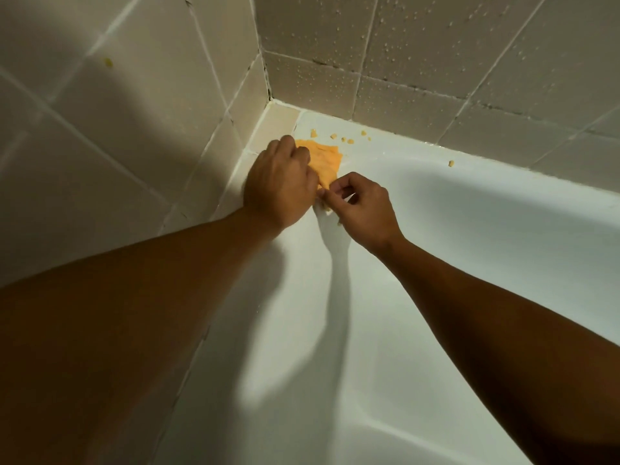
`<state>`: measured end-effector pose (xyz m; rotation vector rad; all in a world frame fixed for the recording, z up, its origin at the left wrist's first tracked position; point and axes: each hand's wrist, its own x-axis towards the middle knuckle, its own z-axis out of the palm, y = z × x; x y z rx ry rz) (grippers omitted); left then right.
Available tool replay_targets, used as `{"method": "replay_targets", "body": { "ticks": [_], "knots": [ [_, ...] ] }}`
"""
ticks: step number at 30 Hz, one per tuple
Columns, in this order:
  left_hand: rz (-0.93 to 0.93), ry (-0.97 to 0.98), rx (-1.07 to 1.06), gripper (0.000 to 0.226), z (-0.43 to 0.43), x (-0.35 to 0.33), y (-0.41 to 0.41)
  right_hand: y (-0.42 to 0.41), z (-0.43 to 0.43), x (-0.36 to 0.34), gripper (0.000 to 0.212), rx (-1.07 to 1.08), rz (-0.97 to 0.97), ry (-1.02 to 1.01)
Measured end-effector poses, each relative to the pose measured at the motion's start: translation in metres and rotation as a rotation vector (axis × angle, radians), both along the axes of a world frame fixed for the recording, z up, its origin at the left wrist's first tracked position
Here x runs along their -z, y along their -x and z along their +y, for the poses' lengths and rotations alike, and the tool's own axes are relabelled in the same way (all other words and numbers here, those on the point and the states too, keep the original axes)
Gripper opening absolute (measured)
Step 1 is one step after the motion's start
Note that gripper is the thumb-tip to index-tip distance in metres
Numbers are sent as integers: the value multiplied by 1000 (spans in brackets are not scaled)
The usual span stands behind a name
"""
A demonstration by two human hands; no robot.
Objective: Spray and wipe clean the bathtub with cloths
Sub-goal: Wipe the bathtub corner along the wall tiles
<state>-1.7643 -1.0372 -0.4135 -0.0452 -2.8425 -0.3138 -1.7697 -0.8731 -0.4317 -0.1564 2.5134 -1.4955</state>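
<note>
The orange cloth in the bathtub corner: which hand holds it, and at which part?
Both. The left hand grips the crumpled orange cloth at its left side; the right hand pinches its lower corner.

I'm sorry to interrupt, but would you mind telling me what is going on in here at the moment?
A person is working at the corner of the white bathtub, where its rim meets the tiled wall. The left hand grips an orange cloth against the rim, and the right hand pinches the cloth's near edge. Small orange bits lie scattered along the rim, and droplets dot the wall behind. No spray bottle is in view.
</note>
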Motion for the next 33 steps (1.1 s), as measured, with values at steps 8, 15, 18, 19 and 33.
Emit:
{"method": "replay_targets", "body": {
  "ticks": [8, 15, 18, 19, 33],
  "knots": [
    [61, 101, 16, 29, 2, 20, 2, 16, 4, -1, 18, -20, 76, -168],
    [129, 73, -111, 22, 7, 26, 11, 26, 8, -2, 12, 120, 93, -302],
    [64, 90, -197, 21, 15, 25, 17, 28, 7, -6, 10, 209, 97, -298],
    [44, 90, -219, 23, 19, 24, 17, 29, 6, -8, 11, 235, 101, -300],
    [-40, -172, -189, 50, 42, 18, 36, 80, 8, -32, 19, 465, 120, -332]
  ]
}}
